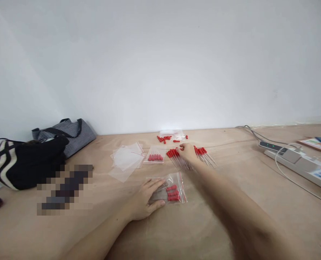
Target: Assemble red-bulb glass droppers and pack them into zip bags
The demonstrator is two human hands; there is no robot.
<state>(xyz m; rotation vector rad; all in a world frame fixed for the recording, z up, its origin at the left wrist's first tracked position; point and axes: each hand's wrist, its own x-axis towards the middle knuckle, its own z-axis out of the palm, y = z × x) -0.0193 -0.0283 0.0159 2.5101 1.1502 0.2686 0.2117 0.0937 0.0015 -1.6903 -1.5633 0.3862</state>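
Observation:
In the head view my left hand lies on a clear zip bag, fingers stretched over its left part and thumb apart. Inside the bag are several droppers with red rubber bulbs. Farther off, my right hand reaches into a fanned row of droppers with clear stems. Its fingers are pinched at a red bulb, and the hand and wrist cover the middle of the row. A filled zip bag with several red-bulbed droppers lies to the left of the row.
Several flat plastic bags are fanned out on the wooden table. Loose red bulbs lie by a clear bag near the wall. Bags stand at left, beside a pixelated object. A power strip with cables is at right.

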